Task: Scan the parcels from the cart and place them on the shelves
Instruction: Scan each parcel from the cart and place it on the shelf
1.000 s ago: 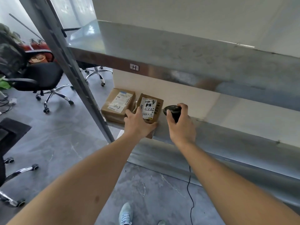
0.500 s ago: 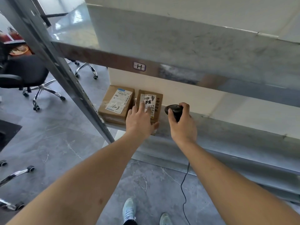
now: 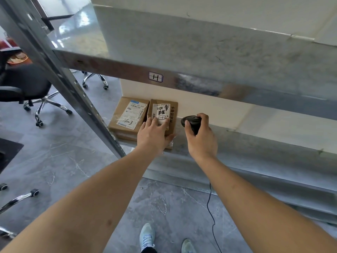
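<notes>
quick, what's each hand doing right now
Left hand: open, fingers flat on the right parcel.
Right hand: gripping the scanner.

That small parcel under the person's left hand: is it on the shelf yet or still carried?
On the shelf. The parcel lies flat beside another box, left hand resting on top.

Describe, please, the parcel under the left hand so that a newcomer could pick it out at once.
Find the metal shelf below the ledge tagged H; two brown parcels sit side by side at its left end. It is the right-hand parcel, under the left hand. Unlike its neighbour, it has bold black handwriting and printed characters.
</notes>
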The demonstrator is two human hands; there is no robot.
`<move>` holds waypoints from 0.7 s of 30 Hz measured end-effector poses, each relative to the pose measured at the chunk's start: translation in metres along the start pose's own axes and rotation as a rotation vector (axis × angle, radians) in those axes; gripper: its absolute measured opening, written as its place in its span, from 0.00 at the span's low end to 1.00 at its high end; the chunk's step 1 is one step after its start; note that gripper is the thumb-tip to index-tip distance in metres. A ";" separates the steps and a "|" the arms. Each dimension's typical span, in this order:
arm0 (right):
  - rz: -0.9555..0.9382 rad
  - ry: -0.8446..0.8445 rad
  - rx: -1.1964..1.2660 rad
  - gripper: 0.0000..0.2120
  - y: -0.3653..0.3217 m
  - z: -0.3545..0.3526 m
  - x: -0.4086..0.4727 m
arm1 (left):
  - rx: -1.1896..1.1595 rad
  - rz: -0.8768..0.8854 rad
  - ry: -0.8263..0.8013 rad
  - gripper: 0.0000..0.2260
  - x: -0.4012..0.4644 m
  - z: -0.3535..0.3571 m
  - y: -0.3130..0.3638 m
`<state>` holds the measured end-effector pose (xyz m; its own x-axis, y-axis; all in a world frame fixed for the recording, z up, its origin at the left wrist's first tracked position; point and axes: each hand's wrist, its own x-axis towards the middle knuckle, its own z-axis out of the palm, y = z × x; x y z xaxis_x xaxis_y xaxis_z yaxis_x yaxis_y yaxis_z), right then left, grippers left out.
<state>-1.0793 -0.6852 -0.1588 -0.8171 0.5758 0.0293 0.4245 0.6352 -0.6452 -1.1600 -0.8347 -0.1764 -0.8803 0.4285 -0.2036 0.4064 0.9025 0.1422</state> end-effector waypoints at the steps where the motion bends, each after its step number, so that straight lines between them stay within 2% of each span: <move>1: 0.002 0.002 -0.001 0.20 -0.001 0.000 0.000 | 0.002 0.004 -0.002 0.34 0.001 0.001 -0.002; 7: 0.016 0.028 0.011 0.20 -0.007 0.001 -0.003 | 0.014 0.047 -0.029 0.36 0.003 -0.004 -0.005; 16: 0.103 0.107 0.104 0.20 -0.016 -0.023 -0.026 | 0.019 0.266 0.032 0.29 -0.012 -0.040 0.007; 21: 0.166 0.216 0.155 0.20 -0.011 -0.049 -0.056 | 0.068 0.378 0.006 0.27 -0.038 -0.060 0.031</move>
<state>-1.0196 -0.6994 -0.1160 -0.6325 0.7718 0.0647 0.4672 0.4468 -0.7630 -1.1289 -0.8251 -0.1057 -0.6665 0.7316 -0.1434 0.7179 0.6816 0.1412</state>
